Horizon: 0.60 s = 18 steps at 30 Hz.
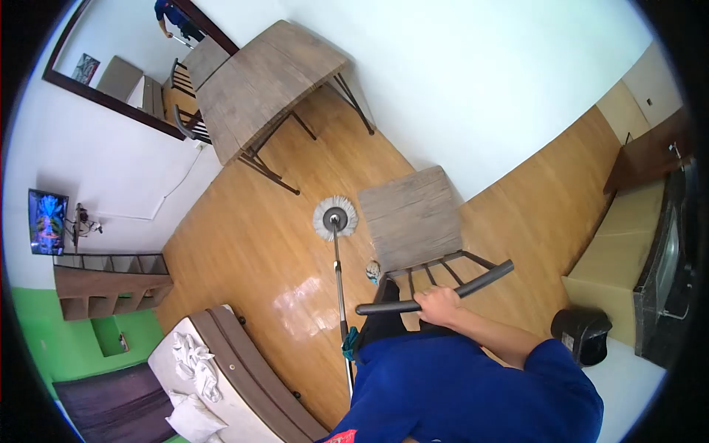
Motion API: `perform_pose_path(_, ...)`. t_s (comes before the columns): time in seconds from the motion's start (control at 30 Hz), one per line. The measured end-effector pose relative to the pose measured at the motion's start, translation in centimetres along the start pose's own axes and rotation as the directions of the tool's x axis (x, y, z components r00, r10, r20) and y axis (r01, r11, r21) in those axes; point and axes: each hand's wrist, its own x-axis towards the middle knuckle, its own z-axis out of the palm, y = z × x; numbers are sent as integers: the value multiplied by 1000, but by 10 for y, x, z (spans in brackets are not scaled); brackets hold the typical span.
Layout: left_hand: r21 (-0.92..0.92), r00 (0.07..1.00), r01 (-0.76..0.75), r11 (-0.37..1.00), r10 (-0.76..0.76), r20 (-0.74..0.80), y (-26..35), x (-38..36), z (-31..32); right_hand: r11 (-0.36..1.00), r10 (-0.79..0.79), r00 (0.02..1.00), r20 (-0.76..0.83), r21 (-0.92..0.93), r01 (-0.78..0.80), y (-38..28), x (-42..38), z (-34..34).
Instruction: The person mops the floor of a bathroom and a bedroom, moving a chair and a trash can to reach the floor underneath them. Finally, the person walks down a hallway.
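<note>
My right hand [437, 306] is closed around the dark top rail of a chair [413, 218], whose square wooden seat points away from me. My left hand is out of view. A mop with a round, grey-white head [335, 218] rests on the floor left of the chair, its metal handle [340, 288] running back along the left side of my body. Something teal [349, 343] is around or beside the handle. By the chair's near left corner lies a small whitish object [373, 271], too small to name.
A wooden table [266, 81] stands ahead beneath a wall mirror [111, 100] that reflects a person. Left are a TV [48, 221], shelves [111, 288] and a bed [244, 376]. A black bin [582, 336] and a counter [657, 273] stand at the right.
</note>
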Motion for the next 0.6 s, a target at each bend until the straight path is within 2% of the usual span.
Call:
perform_pose_path(0.07,-11,1000,-22,1000,22,-9,-14,6,7,1000,-14,1000,-17,-23,13,-10,34,-14)
perform_pose_path(0.2,-59,997,-67,996,65,-30,-23,43,19,995,-27,995,92,-98,36,-7,135,-18)
perform_pose_path(0.3,-163,993,-99,982,87,-82,-36,76,17,986,-66,992,112,-144,81,-8,223,-39)
perform_pose_path(0.37,-243,997,-46,969,31,-67,-49,84,7,981,-63,988,142,-171,87,-9,274,-52)
perform_pose_path(0.43,-288,993,113,951,-100,59,-33,60,-12,975,-53,988,146,-207,83,-5,326,-70)
perform_pose_path(0.57,-427,997,54,903,-74,-32,-54,11,33,955,-119,989,84,-262,137,40,411,-89)
perform_pose_path(0.6,-450,998,43,892,-61,-26,-93,-9,43,950,-115,992,57,-286,126,40,398,-88)
